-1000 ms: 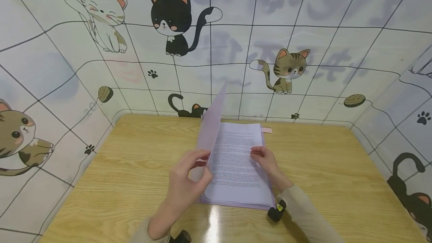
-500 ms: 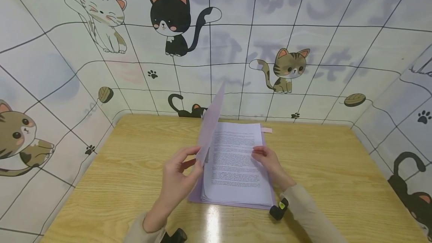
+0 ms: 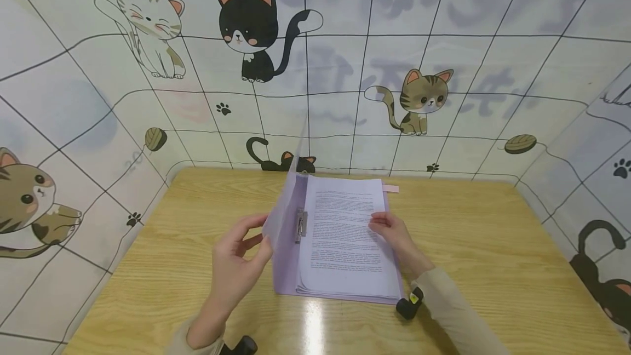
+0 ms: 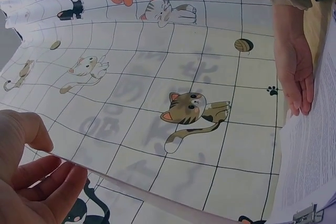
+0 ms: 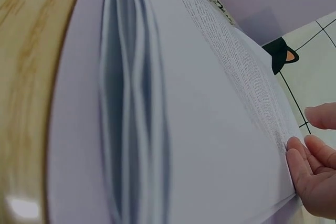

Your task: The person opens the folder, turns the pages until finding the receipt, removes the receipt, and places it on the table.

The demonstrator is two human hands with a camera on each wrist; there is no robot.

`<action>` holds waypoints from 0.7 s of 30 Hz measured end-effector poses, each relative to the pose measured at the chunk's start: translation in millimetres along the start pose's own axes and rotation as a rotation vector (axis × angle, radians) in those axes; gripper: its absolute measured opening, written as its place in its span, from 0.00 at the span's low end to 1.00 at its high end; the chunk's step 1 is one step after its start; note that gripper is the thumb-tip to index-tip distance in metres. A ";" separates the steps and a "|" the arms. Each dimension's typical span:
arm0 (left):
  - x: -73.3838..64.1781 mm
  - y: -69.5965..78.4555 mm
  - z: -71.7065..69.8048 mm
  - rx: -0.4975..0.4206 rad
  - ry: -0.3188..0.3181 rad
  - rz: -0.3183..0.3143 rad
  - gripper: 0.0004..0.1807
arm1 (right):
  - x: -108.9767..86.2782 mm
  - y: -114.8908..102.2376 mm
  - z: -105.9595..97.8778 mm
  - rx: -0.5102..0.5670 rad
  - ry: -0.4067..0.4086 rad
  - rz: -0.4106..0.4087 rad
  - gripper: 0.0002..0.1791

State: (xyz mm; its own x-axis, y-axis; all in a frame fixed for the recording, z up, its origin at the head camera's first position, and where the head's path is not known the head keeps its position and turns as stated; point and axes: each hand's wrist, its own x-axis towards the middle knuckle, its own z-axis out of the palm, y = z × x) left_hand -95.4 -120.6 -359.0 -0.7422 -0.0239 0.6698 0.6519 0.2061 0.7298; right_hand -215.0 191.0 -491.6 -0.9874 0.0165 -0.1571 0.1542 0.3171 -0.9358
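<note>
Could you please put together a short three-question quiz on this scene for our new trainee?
1. Which hand pinches the raised cover of the purple folder?

2. True or false: the folder lies closed over the printed pages.

3. In the head view, where does the metal clip sit?
A) By the pages' left edge
B) By the pages' right edge
C) By the pages' bottom edge

Key:
1. The left hand.
2. False: the cover stands raised and the top page shows.
3. A.
</note>
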 end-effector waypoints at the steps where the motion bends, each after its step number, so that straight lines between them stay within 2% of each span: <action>1: -0.4 0.1 -2.6 0.012 0.005 0.000 0.21 | -0.1 -0.2 -0.5 -0.005 -0.002 0.001 0.19; 6: -2.1 -0.4 -16.0 0.047 0.037 0.033 0.22 | -0.3 -0.2 -1.2 -0.002 -0.010 0.015 0.19; 11: -1.8 -0.3 -29.9 0.060 0.069 0.039 0.22 | -0.2 0.4 -0.4 -0.003 -0.006 0.012 0.18; 16: -3.3 -7.1 -43.0 0.073 0.113 0.083 0.24 | 0.4 1.3 0.0 0.003 0.007 0.001 0.18; 21: -8.9 -13.2 -57.1 0.104 0.155 0.070 0.26 | 1.0 2.7 -0.6 0.016 0.000 0.000 0.19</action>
State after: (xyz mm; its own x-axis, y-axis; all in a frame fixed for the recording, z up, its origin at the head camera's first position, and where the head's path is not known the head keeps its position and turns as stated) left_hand -88.5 -179.0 -366.8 -0.6577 -0.1549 0.7372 0.6754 0.3122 0.6681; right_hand -215.6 192.5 -494.0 -0.9875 0.0168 -0.1566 0.1544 0.3014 -0.9409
